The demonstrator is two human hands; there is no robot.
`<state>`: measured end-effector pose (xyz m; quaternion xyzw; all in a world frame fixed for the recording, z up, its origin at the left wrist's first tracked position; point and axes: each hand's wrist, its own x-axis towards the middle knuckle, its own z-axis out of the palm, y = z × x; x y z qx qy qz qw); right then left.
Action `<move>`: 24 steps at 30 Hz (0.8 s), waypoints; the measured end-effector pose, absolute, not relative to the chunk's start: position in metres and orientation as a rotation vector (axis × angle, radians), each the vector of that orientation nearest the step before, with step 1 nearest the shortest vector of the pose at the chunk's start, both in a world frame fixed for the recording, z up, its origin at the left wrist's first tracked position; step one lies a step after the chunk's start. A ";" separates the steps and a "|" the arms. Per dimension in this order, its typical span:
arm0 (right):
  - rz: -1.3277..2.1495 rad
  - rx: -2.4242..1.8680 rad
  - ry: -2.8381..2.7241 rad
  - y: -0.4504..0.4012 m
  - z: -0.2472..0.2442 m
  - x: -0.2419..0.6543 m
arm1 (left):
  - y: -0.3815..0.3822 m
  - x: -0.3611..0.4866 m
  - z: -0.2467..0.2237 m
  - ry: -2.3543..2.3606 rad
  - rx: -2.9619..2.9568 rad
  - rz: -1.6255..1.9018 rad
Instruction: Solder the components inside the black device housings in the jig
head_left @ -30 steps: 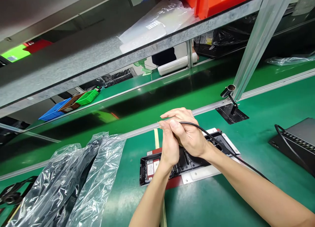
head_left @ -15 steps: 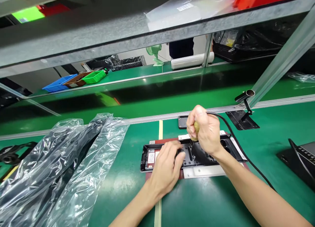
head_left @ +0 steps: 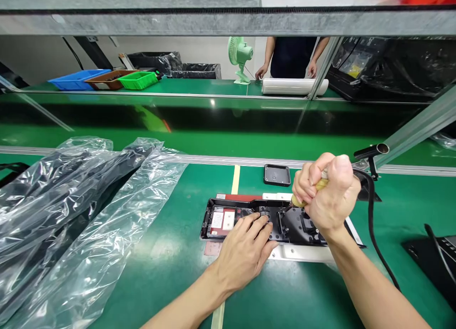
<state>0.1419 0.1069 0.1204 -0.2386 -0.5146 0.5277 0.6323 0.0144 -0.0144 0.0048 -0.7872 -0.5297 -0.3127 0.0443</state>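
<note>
A long black plastic housing [head_left: 297,220] lies across a dark red board [head_left: 244,198] with white strips [head_left: 302,253]. My left hand [head_left: 245,248] rests on the housing's near edge and middle, its fingers stretched out and holding nothing. My right hand [head_left: 331,193] is wrapped in a fist round the yellow handle of a soldering iron [head_left: 298,201]. The iron tilts down to the left, its tip at the inside of the housing near a slot. From behind my right hand runs a thick black cord [head_left: 371,224]. A small black cover [head_left: 277,175] sits just beyond the housing.
Dark parts in clear plastic bags [head_left: 92,215] cover the left side. At the right stand a metal tube holder [head_left: 372,152] and a black device [head_left: 434,257]. Across the bench are bins [head_left: 138,80], a green fan [head_left: 240,58], a plastic film roll [head_left: 290,86] and a person [head_left: 294,58].
My right hand has shifted right with the soldering iron, which now leans more. My left hand still lies on the housing. The view has levelled, bringing the person's hands into sight.
</note>
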 end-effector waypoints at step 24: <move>1.162 -0.540 -1.166 0.106 0.121 0.140 | -0.012 0.016 0.003 -1.621 -2.400 -1.017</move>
